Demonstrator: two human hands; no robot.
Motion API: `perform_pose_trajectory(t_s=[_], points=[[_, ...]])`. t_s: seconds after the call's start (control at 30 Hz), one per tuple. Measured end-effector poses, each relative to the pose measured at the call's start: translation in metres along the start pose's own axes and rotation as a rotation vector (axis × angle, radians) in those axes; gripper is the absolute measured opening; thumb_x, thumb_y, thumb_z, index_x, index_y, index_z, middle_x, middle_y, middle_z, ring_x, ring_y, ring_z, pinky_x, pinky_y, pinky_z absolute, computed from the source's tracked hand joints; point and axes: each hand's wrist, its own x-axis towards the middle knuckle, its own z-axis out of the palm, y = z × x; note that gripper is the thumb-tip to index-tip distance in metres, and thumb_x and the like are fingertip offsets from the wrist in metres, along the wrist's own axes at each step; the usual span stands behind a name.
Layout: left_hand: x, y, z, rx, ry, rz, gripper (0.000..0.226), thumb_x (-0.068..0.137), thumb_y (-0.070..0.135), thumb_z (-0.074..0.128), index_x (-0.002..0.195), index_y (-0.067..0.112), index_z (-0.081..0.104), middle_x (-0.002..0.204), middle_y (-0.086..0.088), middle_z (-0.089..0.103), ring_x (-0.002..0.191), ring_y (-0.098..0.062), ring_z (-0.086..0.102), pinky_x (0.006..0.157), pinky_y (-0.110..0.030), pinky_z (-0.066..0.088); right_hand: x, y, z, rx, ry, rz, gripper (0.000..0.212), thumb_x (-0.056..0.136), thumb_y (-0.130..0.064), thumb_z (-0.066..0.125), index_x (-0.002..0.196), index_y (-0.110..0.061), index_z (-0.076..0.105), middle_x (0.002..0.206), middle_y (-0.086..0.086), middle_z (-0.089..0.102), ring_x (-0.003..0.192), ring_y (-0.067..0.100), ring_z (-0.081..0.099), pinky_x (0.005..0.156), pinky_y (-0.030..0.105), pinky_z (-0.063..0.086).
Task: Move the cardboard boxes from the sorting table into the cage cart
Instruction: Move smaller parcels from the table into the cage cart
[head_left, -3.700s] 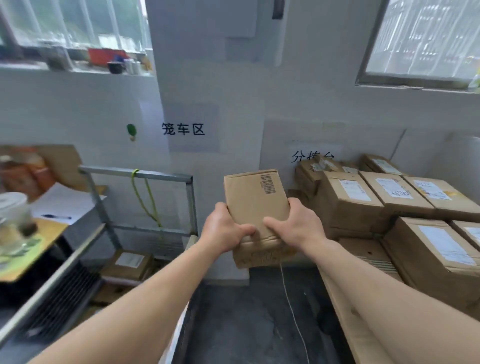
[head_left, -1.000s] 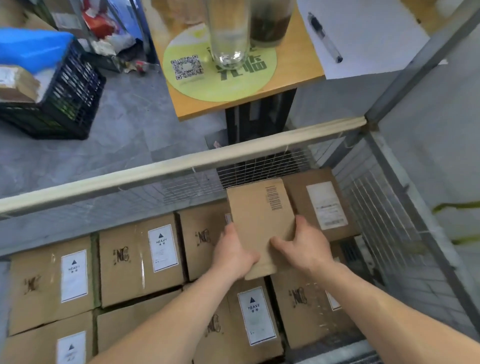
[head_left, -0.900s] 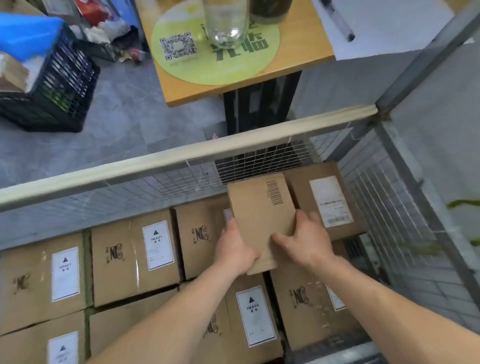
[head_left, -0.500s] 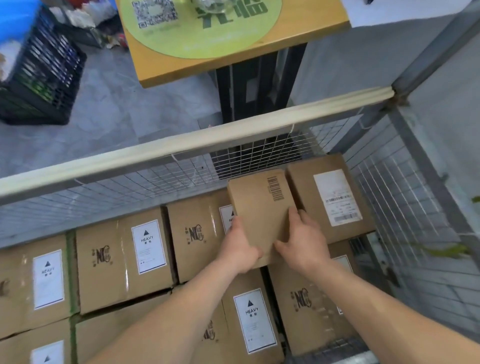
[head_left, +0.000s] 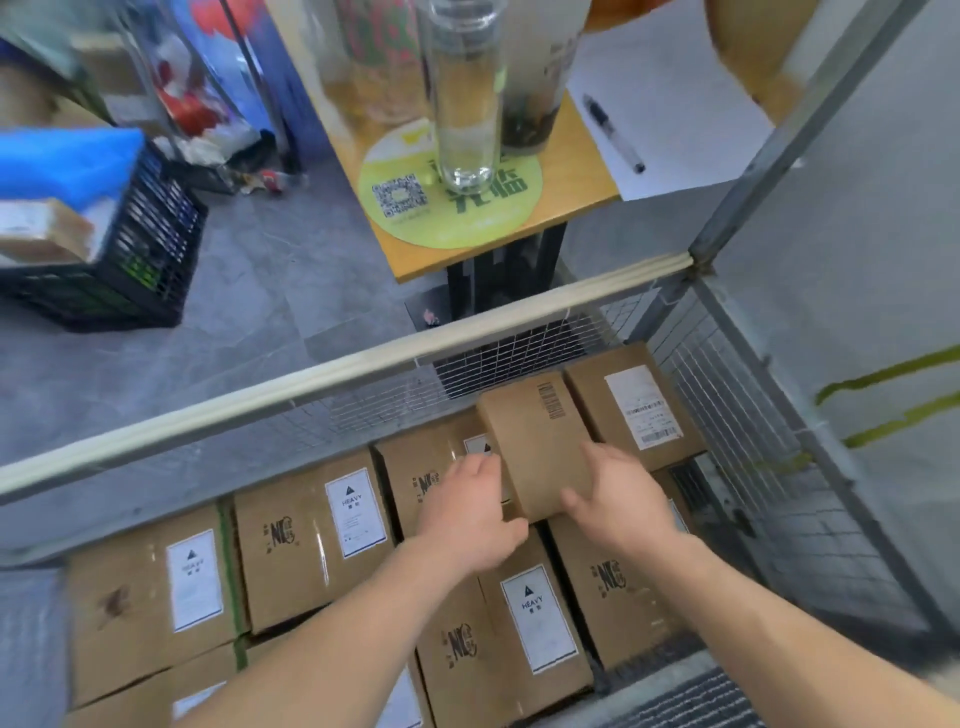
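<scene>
1. Cardboard box (head_left: 535, 436) lies inside the cage cart (head_left: 311, 382), atop stacked boxes (head_left: 311, 540) marked heavy.
2. My left hand (head_left: 467, 514) curls round its near left corner.
3. My right hand (head_left: 621, 499) rests nearly flat on its right side, fingers loose.
4. I judge it light, stiff, plain card; opposite side edges give the surest hold.

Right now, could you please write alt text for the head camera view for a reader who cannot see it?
Two hands hold a small cardboard box atop the labelled boxes inside a wire cage cart: the left hand grips its near left corner, the right hand rests spread on its near right. A wooden table and black crate stand beyond.
</scene>
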Motion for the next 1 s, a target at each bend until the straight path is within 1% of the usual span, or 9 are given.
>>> perform_pose_trajectory(t_s=[0.1,0.23,0.4,0.47,0.67,0.73,0.8,0.9,1.0], points=[[-0.045,0.006,-0.043,0.108,0.045,0.084,0.081,0.088,0.049,0.062,0.154,0.015,0.029,0.159,-0.002,0.032,0.146,-0.021,0.028,0.118,-0.045,0.032,-0.054,-0.024,-0.03,0.01,0.077,0.019,0.064,0.091,-0.046,0.065,0.144,-0.017,0.047,0.135,0.0,0.059,0.126,0.023,0.056,0.1,0.041,0.052],[-0.111,0.024,-0.099,0.22,0.112,0.218,0.079,0.088,0.053,0.059,0.153,0.016,0.032,0.159,-0.001,0.033,0.147,-0.02,0.027,0.118,-0.044,0.032,-0.135,-0.055,-0.073,0.024,0.191,0.08,0.051,0.093,-0.047,0.062,0.134,-0.018,0.052,0.128,0.0,0.059,0.125,0.023,0.055,0.097,0.036,0.049],[-0.181,0.068,-0.146,0.28,0.2,0.419,0.077,0.089,0.054,0.058,0.151,0.016,0.034,0.157,-0.001,0.035,0.146,-0.019,0.029,0.117,-0.042,0.032,-0.22,-0.071,-0.121,0.02,0.33,0.137,0.056,0.093,-0.053,0.057,0.133,-0.015,0.053,0.135,0.002,0.058,0.126,0.023,0.051,0.1,0.039,0.047],[-0.207,0.09,-0.155,0.283,0.24,0.488,0.077,0.09,0.056,0.058,0.151,0.017,0.033,0.157,0.0,0.036,0.146,-0.019,0.03,0.117,-0.042,0.033,-0.254,-0.071,-0.138,0.015,0.401,0.155,0.061,0.093,-0.054,0.057,0.138,-0.014,0.051,0.14,0.003,0.056,0.131,0.024,0.049,0.105,0.039,0.045],[-0.284,0.144,-0.159,0.296,0.323,0.676,0.075,0.092,0.057,0.055,0.151,0.017,0.035,0.156,0.002,0.039,0.145,-0.017,0.033,0.114,-0.04,0.037,-0.358,-0.055,-0.177,0.005,0.566,0.235,0.063,0.094,-0.055,0.056,0.14,-0.012,0.05,0.144,0.004,0.055,0.135,0.025,0.046,0.107,0.037,0.042],[-0.314,0.156,-0.155,0.295,0.353,0.724,0.077,0.092,0.057,0.055,0.153,0.016,0.033,0.157,0.002,0.038,0.145,-0.017,0.034,0.114,-0.04,0.037,-0.394,-0.047,-0.182,0.003,0.603,0.272,0.061,0.094,-0.055,0.056,0.136,-0.011,0.052,0.141,0.006,0.057,0.132,0.026,0.048,0.105,0.039,0.043],[-0.345,0.166,-0.149,0.301,0.372,0.759,0.079,0.093,0.058,0.055,0.156,0.016,0.031,0.159,0.001,0.037,0.146,-0.017,0.033,0.115,-0.04,0.037,-0.431,-0.04,-0.183,0.003,0.648,0.3,0.06,0.093,-0.055,0.057,0.132,-0.009,0.054,0.137,0.007,0.059,0.129,0.027,0.051,0.103,0.041,0.045],[-0.395,0.174,-0.134,0.313,0.39,0.813,0.077,0.092,0.058,0.056,0.154,0.017,0.033,0.156,0.001,0.04,0.143,-0.018,0.037,0.111,-0.04,0.04,-0.487,-0.033,-0.177,0.002,0.705,0.327,0.061,0.091,-0.055,0.058,0.13,-0.009,0.055,0.134,0.008,0.061,0.126,0.028,0.054,0.1,0.042,0.047],[-0.442,0.179,-0.117,0.313,0.411,0.856,0.079,0.092,0.059,0.056,0.155,0.017,0.033,0.156,0.001,0.04,0.143,-0.018,0.038,0.111,-0.041,0.04,-0.54,-0.03,-0.164,-0.002,0.731,0.35,0.062,0.092,-0.056,0.058,0.132,-0.01,0.054,0.135,0.007,0.06,0.126,0.028,0.054,0.099,0.042,0.048]])
